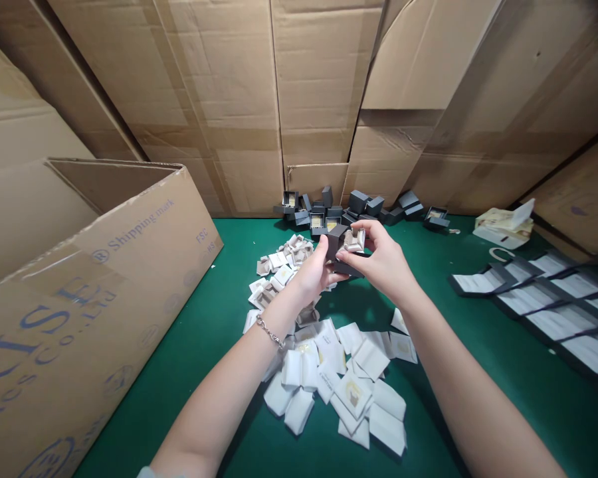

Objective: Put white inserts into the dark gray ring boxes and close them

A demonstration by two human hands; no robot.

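Observation:
Both my hands meet above the green table [204,332], holding a small dark grey hinged box [339,255]. My left hand [311,269] grips the box from the left side, fingers closed on it. My right hand [381,259] pinches a beige insert pad [355,240] at the open box. A bracelet sits on my left wrist. Beneath my arms lies a heap of white and beige insert pads [343,378], and another small heap [284,262] lies behind my left hand.
Several dark grey small boxes [359,206] are piled at the back by the cardboard wall. A large open cardboard carton [90,292] stands at the left. Flat dark trays with white cards [553,305] lie at the right. A bag of paper items [505,226] sits at the back right.

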